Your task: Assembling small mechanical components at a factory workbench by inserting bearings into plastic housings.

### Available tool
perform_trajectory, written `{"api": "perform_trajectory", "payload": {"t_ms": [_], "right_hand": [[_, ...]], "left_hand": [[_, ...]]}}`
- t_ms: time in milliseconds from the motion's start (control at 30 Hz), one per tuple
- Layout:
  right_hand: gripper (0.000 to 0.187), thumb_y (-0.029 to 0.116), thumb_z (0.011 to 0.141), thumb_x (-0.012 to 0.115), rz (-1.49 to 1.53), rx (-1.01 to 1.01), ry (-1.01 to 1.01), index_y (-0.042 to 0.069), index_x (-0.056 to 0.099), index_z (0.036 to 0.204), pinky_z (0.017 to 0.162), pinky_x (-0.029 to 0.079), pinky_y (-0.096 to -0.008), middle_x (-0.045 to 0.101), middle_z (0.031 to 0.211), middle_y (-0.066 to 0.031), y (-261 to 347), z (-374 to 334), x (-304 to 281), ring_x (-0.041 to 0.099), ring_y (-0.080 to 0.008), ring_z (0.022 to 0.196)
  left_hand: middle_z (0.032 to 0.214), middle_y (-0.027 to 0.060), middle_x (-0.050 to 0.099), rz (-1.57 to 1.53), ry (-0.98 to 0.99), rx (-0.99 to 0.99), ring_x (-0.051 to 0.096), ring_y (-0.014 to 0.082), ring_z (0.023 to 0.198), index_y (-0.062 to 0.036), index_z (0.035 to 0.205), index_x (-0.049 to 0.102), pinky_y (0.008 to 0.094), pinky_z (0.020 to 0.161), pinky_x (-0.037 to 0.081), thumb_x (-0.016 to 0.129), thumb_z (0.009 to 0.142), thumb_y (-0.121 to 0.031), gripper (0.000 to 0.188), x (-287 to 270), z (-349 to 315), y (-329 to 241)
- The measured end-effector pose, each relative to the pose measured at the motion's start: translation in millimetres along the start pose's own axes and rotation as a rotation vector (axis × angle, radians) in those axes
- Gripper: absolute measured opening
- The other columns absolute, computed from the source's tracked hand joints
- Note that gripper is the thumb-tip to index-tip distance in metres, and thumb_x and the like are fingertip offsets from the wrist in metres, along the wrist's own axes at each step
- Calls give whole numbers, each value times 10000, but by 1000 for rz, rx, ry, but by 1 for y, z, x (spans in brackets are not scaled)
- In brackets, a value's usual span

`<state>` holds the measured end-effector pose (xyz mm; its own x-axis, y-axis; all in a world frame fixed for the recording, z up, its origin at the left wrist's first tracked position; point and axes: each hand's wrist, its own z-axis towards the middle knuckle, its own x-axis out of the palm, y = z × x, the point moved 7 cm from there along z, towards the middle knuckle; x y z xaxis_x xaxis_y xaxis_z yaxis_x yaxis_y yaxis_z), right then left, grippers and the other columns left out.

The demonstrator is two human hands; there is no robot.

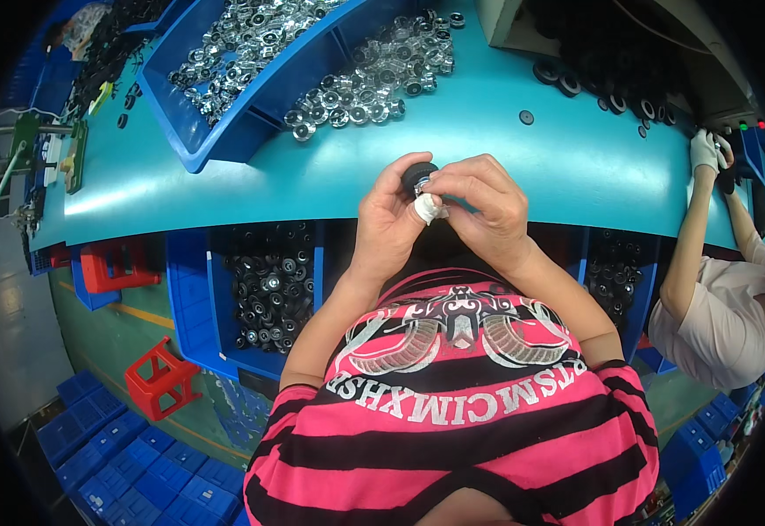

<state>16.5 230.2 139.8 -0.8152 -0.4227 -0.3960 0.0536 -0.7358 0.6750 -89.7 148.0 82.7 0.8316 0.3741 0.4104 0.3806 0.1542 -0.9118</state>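
Note:
My left hand (384,230) is raised over the front edge of the turquoise table, its fingers and thumb closed on a small black toy-wheel tyre (413,176). White tape or cloth wraps the thumb tip (429,209). From the other side, my right hand (493,209) pinches a shiny silver wheel hub (423,183) at the tyre's opening; fingers hide most of it. Beyond my hands, a loose pile of chrome wheel hubs (380,81) lies on the table. More of these fill a tilted blue bin (196,151).
Below the table edge, blue bins (222,302) hold black wheels (270,285). A dark disc (526,117) and several black tyres (568,83) lie at the far right. A gloved co-worker (707,298) works there. Red stools (163,379) stand on the floor at left.

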Motion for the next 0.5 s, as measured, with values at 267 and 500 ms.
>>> {"api": "perform_trajectory", "payload": {"t_ms": [267,500], "right_hand": [[388,56,819,754,373,414,137,39,685,1201,850,518,-312,661,1143,-106,-26,-6,2,631,-189,977],[284,60,866,729,437,422,202,23,719,1148,890,518,-316,663,1176,-103,-30,-11,9,646,-204,1017]], "left_hand": [[1073,70,636,-59,-33,55,624,120,944,-5,1343,512,270,833,529,600,1027,-153,360,-4,3,-1],[1032,35,640,6,-65,117,606,100,937,7,1277,567,244,827,500,614,1007,-92,292,0,6,-6]]}}
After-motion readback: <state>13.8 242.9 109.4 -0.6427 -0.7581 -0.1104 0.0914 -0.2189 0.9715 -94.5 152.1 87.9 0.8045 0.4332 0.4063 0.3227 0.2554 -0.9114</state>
